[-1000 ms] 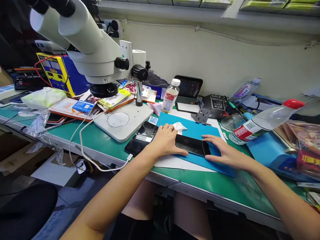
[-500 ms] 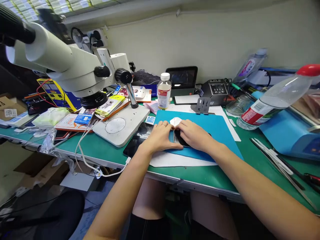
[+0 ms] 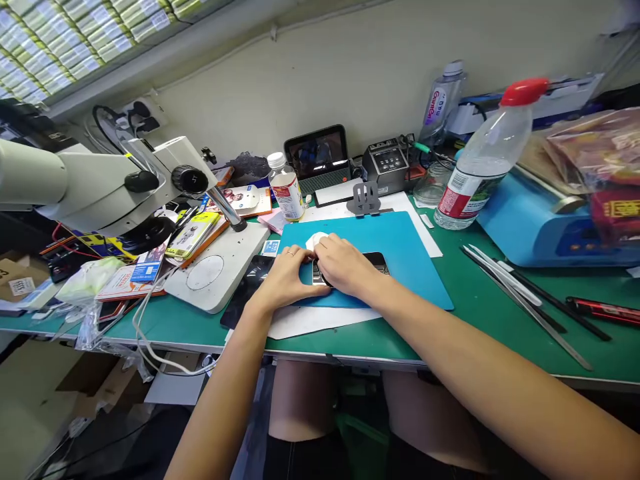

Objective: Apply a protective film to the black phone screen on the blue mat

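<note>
Glossy phone (image 3: 379, 260) under two hands!

Black and rectangular, it lies mid-frame on the smooth blue mat (image 3: 415, 267). The left hand (image 3: 286, 279) bends into a C around its left end, grip unclear; the right hand (image 3: 345, 268) arches over it, fingers bunched beside the crumpled white tissue (image 3: 315, 240), their hold hidden from view.

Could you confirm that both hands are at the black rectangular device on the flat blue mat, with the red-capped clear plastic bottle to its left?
Not quite: the head view shows the red-capped clear plastic bottle right of the flat blue mat. The left hand and right hand are at the black rectangular device.
</note>
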### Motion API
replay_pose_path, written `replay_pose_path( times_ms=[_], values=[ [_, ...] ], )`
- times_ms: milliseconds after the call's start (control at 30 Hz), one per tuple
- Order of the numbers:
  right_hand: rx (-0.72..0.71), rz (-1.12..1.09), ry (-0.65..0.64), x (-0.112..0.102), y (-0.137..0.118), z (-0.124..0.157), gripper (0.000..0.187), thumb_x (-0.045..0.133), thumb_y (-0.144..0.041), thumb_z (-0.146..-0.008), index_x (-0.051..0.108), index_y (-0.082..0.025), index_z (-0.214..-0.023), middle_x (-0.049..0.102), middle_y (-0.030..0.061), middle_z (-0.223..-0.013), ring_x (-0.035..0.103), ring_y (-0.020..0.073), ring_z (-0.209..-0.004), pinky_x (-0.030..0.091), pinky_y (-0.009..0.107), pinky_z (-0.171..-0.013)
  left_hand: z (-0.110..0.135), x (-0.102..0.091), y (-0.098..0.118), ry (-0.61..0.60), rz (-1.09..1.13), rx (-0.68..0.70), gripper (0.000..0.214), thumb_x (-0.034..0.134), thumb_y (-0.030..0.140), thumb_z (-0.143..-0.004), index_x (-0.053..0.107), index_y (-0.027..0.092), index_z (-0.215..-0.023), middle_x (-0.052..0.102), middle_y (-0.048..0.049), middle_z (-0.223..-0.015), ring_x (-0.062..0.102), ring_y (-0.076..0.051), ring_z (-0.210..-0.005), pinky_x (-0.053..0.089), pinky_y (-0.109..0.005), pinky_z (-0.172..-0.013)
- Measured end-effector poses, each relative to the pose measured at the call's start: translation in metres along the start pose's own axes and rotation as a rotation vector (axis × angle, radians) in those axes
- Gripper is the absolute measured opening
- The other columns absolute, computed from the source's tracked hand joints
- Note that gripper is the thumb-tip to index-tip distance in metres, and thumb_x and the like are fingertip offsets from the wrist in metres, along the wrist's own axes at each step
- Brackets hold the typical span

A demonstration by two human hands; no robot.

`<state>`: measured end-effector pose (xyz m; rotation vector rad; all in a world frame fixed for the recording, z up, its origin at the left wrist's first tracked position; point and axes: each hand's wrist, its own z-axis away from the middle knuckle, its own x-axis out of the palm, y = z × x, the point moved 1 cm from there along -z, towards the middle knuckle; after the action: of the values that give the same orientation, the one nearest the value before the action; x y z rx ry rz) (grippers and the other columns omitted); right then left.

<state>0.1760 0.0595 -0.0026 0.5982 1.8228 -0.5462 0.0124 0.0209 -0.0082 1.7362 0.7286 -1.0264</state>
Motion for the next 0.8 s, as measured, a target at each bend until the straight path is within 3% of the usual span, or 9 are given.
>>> replay_pose_path(
  times_ms=[167, 400, 800],
  values=[
    [-0.004, -0.007, 0.011, 0.0, -0.006, 0.0, 0.023, 0.043, -0.007, -0.093, 0.065, -0.009, -0.102, 0.063, 0.0156, -0.1, 0.051, 0.0282, -0.093, 0.039, 0.039, -0.08, 0.001, -0.002, 0.004, 0.0, -0.018, -0.012, 0.048, 0.077, 0.058, -0.074, 0.059, 0.022, -0.102, 0.06, -0.0055, -0.102, 0.055, -0.028, -0.1, 0.045, -0.043, -0.089],
    [-0.031, -0.018, 0.034, 0.004, 0.001, 0.0, 0.023, 0.042, -0.007, -0.092, 0.064, -0.01, -0.101, 0.063, 0.0153, -0.098, 0.05, 0.0286, -0.089, 0.041, 0.039, -0.078, 0.002, -0.008, 0.003, -0.05, 0.008, -0.011, 0.069, 0.083, 0.063, -0.066, 0.056, 0.023, -0.115, 0.058, -0.006, -0.11, 0.053, -0.03, -0.107, 0.045, -0.044, -0.095],
    [-0.037, -0.03, 0.078, 0.008, 0.006, -0.003, 0.023, 0.04, -0.006, -0.09, 0.061, -0.015, -0.091, 0.061, 0.0131, -0.091, 0.05, 0.0269, -0.083, 0.043, 0.037, -0.072, 0.003, -0.011, 0.004, -0.071, 0.037, -0.052, 0.067, 0.083, 0.058, -0.068, 0.057, 0.022, -0.118, 0.058, -0.0065, -0.112, 0.053, -0.031, -0.109, 0.043, -0.043, -0.096]
  ],
)
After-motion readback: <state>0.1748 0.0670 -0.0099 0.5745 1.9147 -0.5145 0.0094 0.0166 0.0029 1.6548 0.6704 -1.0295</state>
